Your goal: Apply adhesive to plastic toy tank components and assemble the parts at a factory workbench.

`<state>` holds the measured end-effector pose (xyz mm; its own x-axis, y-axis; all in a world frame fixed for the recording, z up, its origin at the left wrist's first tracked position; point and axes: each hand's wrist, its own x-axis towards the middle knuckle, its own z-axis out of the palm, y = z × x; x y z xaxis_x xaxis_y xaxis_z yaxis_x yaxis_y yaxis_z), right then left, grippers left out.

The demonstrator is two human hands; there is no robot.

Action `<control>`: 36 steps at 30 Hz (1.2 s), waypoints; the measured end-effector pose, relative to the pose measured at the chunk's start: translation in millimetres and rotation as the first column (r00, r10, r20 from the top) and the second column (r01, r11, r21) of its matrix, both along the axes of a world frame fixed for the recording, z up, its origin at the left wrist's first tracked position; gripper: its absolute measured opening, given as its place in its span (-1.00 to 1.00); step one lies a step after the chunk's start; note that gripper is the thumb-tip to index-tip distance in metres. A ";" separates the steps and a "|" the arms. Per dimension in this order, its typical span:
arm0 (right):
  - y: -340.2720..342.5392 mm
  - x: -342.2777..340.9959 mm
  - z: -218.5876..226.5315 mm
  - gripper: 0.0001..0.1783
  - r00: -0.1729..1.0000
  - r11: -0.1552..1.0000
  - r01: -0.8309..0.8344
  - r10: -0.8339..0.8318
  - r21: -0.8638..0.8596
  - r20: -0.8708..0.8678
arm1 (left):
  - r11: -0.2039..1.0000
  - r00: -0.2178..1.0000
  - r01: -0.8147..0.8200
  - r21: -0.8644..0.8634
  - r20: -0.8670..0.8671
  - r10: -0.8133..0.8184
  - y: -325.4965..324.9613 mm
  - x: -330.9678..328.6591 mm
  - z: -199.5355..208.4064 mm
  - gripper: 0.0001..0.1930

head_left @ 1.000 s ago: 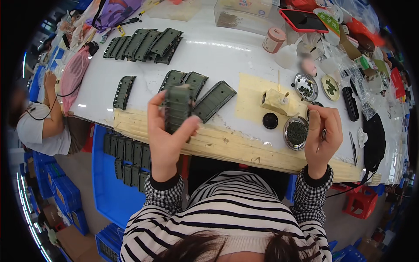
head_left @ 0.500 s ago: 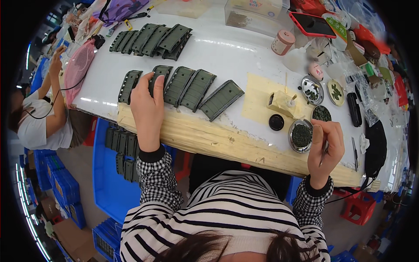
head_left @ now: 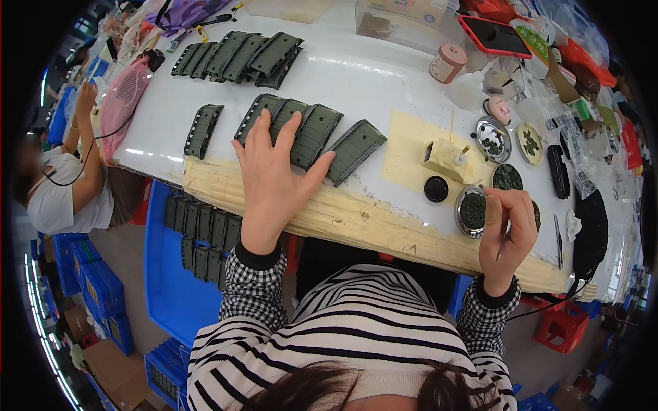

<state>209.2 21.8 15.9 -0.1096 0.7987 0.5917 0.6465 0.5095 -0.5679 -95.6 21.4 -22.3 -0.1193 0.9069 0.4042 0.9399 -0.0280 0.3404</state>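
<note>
My left hand point(head_left: 271, 188) lies over a row of ribbed dark green curved panels point(head_left: 317, 133), its fingers spread on their near parts. One more panel point(head_left: 360, 151) sits slanted at the right end of the row, by my thumb. A single panel point(head_left: 203, 131) with pale dots along one edge lies apart to the left. My right hand point(head_left: 508, 236) is closed in a pinch on a thin metal tool point(head_left: 504, 248), mostly hidden by the fingers. It hovers beside a round tin point(head_left: 470, 211) of small dark green pieces.
Behind lies another group of green panels point(head_left: 236, 58). A black lid point(head_left: 435, 190), a yellowish block point(head_left: 449, 163) and small dishes point(head_left: 492, 140) stand right of centre. A blue crate point(head_left: 164, 274) with panels sits below left. Another person point(head_left: 75, 185) sits at left.
My left hand has moved right and spread its fingers. A panel from beside the lone left one now sits against the row. My right hand has barely moved.
</note>
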 end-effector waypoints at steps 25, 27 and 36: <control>-16.1 3.4 1.8 -0.95 1.000 1.000 -0.014 0.014 -0.009 0.004 | 0.997 0.997 0.053 0.053 -0.050 -0.051 3.8 -32.9 3.4 -0.51; -18.3 3.2 3.4 -0.95 1.000 1.000 -0.011 0.011 -0.020 0.002 | 0.998 0.999 0.038 0.053 -0.017 -0.037 4.1 -31.5 5.7 -0.50; -20.4 6.4 6.1 -0.95 1.000 1.000 0.003 -0.003 -0.022 0.008 | 0.991 0.998 -0.013 0.130 0.063 0.005 -27.5 -43.7 30.5 -0.51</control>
<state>215.6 1.4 22.0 -0.1116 0.8118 0.5732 0.6528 0.4948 -0.5736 -139.2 -6.0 8.1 -0.1560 0.8459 0.5100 0.9172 -0.0675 0.3926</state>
